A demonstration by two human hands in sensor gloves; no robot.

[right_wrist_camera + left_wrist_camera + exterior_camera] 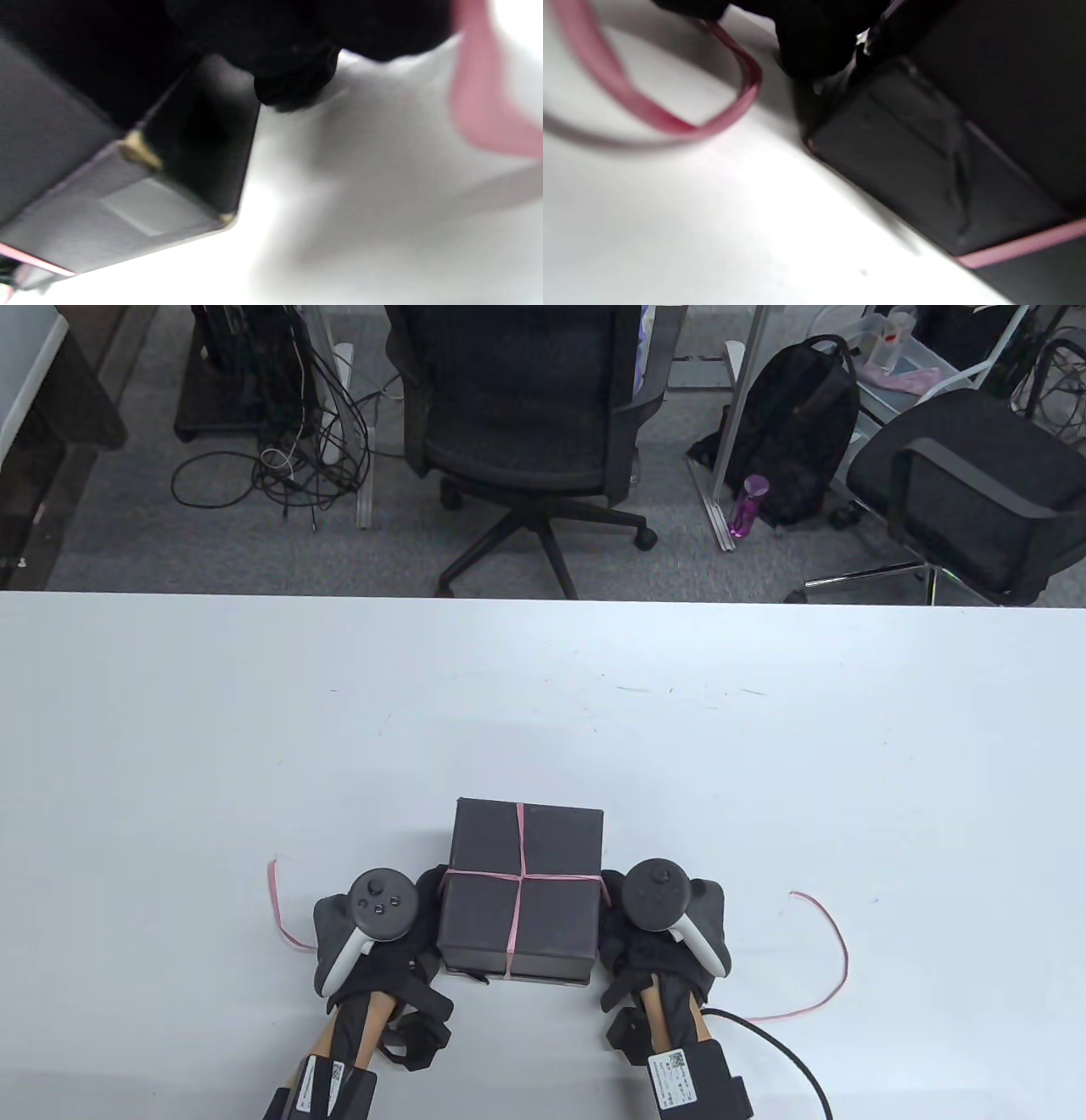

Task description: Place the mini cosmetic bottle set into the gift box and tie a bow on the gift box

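A black gift box [522,891] stands closed near the table's front edge. A pink ribbon [517,875] crosses over its lid. My left hand [428,895] lies against the box's left side and my right hand [612,909] against its right side. The trackers hide most of the fingers from above. In the left wrist view the ribbon [670,123] runs out from under my dark fingers [814,38] beside the box [903,161]. In the right wrist view my fingers [297,76] sit at the box's [127,212] corner, with blurred ribbon [479,110] close by. No bottles show.
One loose ribbon end [280,916] curls on the white table [543,712] left of my left hand, the other [840,959] loops out to the right. A black cable [789,1060] trails from my right wrist. Office chairs [526,415] and a backpack [797,432] stand beyond the far edge.
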